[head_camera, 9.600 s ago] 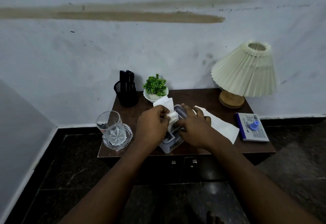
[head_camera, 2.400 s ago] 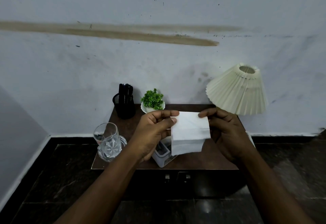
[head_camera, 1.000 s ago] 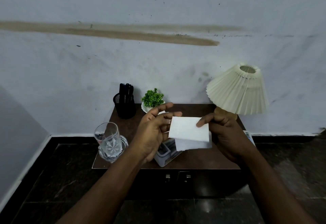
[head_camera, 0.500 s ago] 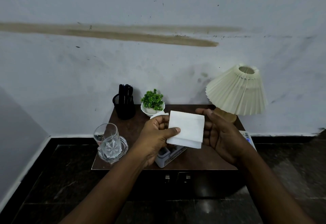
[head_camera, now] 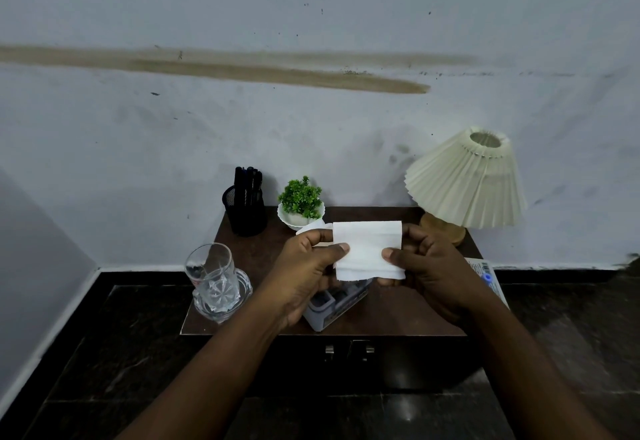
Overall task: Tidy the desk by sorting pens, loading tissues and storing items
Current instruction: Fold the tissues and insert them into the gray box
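A folded white tissue (head_camera: 367,249) is held up above the small brown desk (head_camera: 398,315). My left hand (head_camera: 304,273) pinches its left edge and my right hand (head_camera: 433,273) pinches its right edge. Below the tissue sits the grey tissue holder box (head_camera: 329,304), partly hidden by my left hand. A black mesh pen cup (head_camera: 246,211) with several dark pens stands at the desk's back left.
A glass tumbler (head_camera: 213,284) on a glass coaster stands at the front left. A small green plant in a white bowl (head_camera: 300,204) is at the back. A pleated cream lamp (head_camera: 465,183) stands back right. A blue-and-white box (head_camera: 488,277) lies at the right edge.
The tissue has been folded smaller. My right hand, which was open behind it half a second ago, now pinches its right edge, so both hands hold it.
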Demonstrator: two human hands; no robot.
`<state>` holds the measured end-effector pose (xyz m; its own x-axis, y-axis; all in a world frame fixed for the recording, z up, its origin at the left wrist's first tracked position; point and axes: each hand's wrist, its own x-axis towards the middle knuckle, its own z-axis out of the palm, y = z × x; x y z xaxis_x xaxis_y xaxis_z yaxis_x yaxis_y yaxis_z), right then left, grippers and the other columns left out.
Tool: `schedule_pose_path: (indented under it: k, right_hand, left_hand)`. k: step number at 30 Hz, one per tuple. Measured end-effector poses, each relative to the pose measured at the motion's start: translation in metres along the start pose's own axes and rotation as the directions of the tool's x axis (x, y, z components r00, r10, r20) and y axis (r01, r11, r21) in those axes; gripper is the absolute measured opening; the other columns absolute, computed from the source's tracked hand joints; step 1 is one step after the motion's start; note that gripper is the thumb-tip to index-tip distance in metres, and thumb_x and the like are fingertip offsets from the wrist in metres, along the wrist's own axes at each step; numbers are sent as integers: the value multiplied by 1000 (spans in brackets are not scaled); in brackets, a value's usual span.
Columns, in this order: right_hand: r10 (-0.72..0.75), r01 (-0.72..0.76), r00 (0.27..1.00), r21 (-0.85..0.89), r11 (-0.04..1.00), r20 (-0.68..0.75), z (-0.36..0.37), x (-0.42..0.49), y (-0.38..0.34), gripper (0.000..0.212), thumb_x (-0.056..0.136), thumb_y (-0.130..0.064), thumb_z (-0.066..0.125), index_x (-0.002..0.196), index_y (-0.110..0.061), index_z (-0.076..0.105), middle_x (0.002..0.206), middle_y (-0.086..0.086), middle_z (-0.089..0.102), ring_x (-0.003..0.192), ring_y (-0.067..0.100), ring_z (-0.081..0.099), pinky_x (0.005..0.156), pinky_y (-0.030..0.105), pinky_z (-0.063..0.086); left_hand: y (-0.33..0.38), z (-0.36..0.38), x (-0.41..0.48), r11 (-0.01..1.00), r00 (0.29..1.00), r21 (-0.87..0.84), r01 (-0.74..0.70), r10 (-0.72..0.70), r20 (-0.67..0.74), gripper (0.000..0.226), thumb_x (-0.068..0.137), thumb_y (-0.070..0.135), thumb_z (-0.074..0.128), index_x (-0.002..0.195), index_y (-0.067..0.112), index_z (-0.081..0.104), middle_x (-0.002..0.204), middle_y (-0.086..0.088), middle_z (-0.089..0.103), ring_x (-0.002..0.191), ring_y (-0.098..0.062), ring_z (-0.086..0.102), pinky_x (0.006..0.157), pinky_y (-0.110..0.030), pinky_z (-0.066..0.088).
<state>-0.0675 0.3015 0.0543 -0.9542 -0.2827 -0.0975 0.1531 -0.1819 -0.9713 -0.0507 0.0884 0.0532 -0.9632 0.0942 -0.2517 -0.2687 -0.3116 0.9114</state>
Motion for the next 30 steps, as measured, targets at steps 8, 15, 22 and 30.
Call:
schedule_pose_path:
  k: [8,15,22,30]
  right_hand:
    - [-41,41,999,-17,999,-5,2,-4,-6,24,91,7,64,92,-13,77,102,15,76,86,28,76,64,34,62]
    - [-108,108,994,-41,993,6,1,-4,-4,38,91,15,59,74,-13,77,107,10,77,105,28,74,69,32,63]
    - [-68,69,998,70,995,-13,1,-3,-5,26,99,7,50,107,-8,69,112,22,75,102,36,74,67,36,63]
    - [-1,1,1000,-2,1000,-19,3,0,1,38,85,-16,75,121,-7,66,109,15,76,93,36,76,69,37,64]
  left_hand:
    - [3,-3,-2,995,999,87,-51,51,0,20,93,-8,68,112,-3,71,110,-21,78,99,-35,77,77,-43,67]
    - [7,-1,0,997,1000,-72,12,-13,-11,24,105,14,55,112,-3,71,112,-28,75,92,-36,77,72,-43,66]
    - [-2,1,0,1000,999,12,-23,23,25,34,83,-10,78,114,1,69,109,-23,77,96,-35,78,68,-37,66]
    - [-4,-4,2,990,993,80,-119,119,8,34,82,-11,79,110,6,71,107,-19,78,94,-30,78,71,-37,66]
